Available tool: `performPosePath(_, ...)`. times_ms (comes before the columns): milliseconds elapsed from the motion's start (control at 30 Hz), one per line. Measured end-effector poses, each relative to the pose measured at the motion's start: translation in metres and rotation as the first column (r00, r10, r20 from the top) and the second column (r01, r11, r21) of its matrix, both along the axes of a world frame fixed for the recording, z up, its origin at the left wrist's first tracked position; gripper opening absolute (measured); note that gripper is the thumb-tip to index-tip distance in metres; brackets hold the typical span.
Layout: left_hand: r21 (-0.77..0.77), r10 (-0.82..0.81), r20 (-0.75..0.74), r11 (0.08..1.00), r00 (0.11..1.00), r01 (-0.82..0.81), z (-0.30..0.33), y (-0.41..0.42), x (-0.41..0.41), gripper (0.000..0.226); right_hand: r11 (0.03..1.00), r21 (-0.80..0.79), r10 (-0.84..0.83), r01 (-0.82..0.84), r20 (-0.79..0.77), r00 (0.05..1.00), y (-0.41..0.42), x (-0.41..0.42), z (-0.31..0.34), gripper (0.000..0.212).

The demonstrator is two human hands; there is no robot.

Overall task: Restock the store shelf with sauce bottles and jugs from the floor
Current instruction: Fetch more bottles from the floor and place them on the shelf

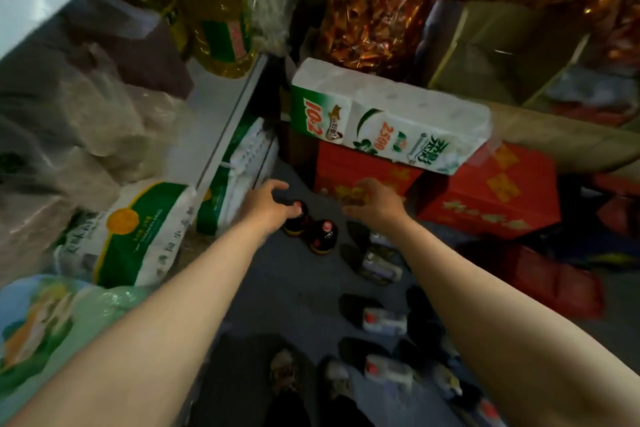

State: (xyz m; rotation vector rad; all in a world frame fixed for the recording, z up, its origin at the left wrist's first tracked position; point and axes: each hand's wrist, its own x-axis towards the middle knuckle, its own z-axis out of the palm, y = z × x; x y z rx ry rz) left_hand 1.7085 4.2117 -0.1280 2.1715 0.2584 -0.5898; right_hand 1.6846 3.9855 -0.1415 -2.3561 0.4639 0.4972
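Left hand (268,206), centre frame, fingers curled over the red cap of an upright dark sauce bottle (296,220) on the floor; grip not confirmed. Second bottle (322,236) stands just right. Right hand (374,203) hovers loosely curled, holding nothing, further off.

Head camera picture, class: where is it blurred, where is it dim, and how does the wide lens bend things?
Head view: motion blur smears the bagged goods on the shelf at left; the floor is dim, so the dark jugs barely stand out; the toilet paper pack is sharpest; the wide lens tilts the shelf edge and stretches both forearms; the left hand is soft over a red-capped sauce bottle.
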Motion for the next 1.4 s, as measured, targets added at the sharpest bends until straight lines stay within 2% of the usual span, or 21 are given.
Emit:
performPosePath(133, -0.02, -0.03, -0.058, 0.999, 0.998, 0.028, -0.07, -0.008, 0.014, 0.053, 0.999, 0.039, 0.001, 0.001, -0.055, 0.999, -0.012, 0.005, -0.078, 0.076)
performPosePath(233, -0.04, -0.049, -0.08, 0.998, 0.996, 0.046, -0.135, -0.018, 0.024, 0.052, 0.998, 0.041, -0.051, 0.054, -0.055, 0.997, -0.018, 0.004, -0.151, 0.068)
performPosePath(333, -0.09, -0.051, -0.115, 0.995, 0.992, 0.041, -0.214, -0.03, 0.033, 0.052, 0.992, 0.074, -0.101, 0.105, -0.059, 0.993, -0.024, 0.001, -0.231, 0.062)
performPosePath(567, -0.223, -0.145, -0.219, 0.97, 0.965, 0.096, -0.397, -0.052, 0.061, 0.067, 0.962, 0.142, -0.225, 0.233, -0.075, 0.972, -0.03, -0.005, -0.418, 0.066)
performPosePath(700, -0.204, -0.256, -0.156, 0.953, 0.954, 0.222, -0.484, -0.063, 0.095, 0.078, 0.912, 0.307, -0.259, 0.273, -0.085, 0.962, -0.025, 0.01, -0.51, 0.1)
performPosePath(767, -0.199, -0.335, -0.136, 0.931, 0.932, 0.306, -0.516, -0.068, 0.113, 0.086, 0.881, 0.387, -0.277, 0.272, -0.042, 0.96, -0.025, 0.021, -0.546, 0.102)
performPosePath(833, -0.243, -0.423, -0.119, 0.89, 0.898, 0.386, -0.544, -0.073, 0.13, 0.095, 0.862, 0.44, -0.298, 0.25, 0.042, 0.954, -0.027, 0.031, -0.576, 0.098)
performPosePath(933, -0.33, -0.534, -0.103, 0.814, 0.839, 0.478, -0.574, -0.082, 0.145, 0.099, 0.844, 0.492, -0.324, 0.215, 0.147, 0.935, -0.027, 0.041, -0.609, 0.107)
performPosePath(1100, -0.398, -0.513, -0.061, 0.799, 0.856, 0.451, -0.593, -0.09, 0.151, 0.082, 0.797, 0.574, -0.351, 0.187, 0.188, 0.917, -0.021, 0.034, -0.648, 0.116)
performPosePath(1167, -0.341, -0.491, -0.034, 0.824, 0.87, 0.452, -0.592, -0.095, 0.148, 0.081, 0.802, 0.568, -0.347, 0.182, 0.196, 0.917, -0.02, 0.027, -0.659, 0.121)
performPosePath(1300, -0.071, -0.415, 0.136, 0.902, 0.9, 0.427, -0.589, -0.118, 0.12, 0.085, 0.797, 0.554, -0.401, 0.239, 0.19, 0.896, -0.023, 0.019, -0.677, 0.131)
performPosePath(1400, -0.076, -0.397, 0.117, 0.91, 0.91, 0.407, -0.596, -0.13, 0.107, 0.096, 0.792, 0.558, -0.395, 0.248, 0.158, 0.905, -0.028, 0.015, -0.685, 0.138)
